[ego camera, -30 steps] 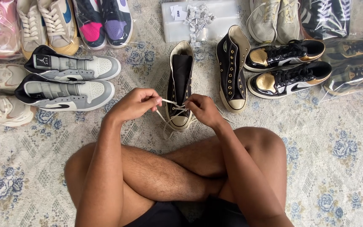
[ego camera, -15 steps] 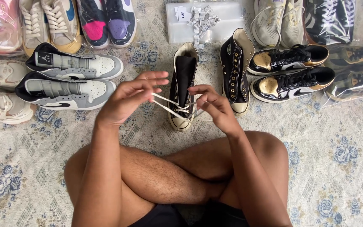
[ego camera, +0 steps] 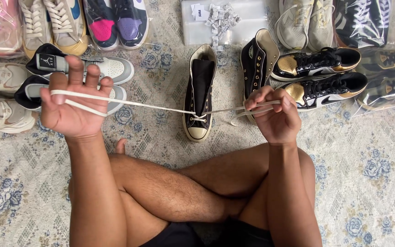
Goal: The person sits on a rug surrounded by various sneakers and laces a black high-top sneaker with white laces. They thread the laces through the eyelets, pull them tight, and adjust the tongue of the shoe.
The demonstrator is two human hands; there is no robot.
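A black high-top sneaker (ego camera: pixel 200 93) with a cream toe cap lies on the carpet in front of my crossed legs. A white shoelace (ego camera: pixel 152 106) runs through its lowest eyelets and is stretched tight to both sides. My left hand (ego camera: pixel 72 103) is pulled out to the left, with the lace wrapped across its fingers and palm. My right hand (ego camera: pixel 275 114) is to the right of the shoe, fingers closed on the other lace end. The matching black high-top (ego camera: pixel 257 64) lies on its side just right of the first.
Grey and white sneakers (ego camera: pixel 78 75) lie behind my left hand, black and gold sneakers (ego camera: pixel 321 75) beyond my right. More shoes line the top and left edges. A clear bag (ego camera: pixel 225 20) with small packets lies at the top middle. A patterned floral carpet (ego camera: pixel 371 174) covers the floor.
Both hands have moved apart from the shoe's toe, the left far out to the left, the right to the right, drawing the lace taut through the eyelets.
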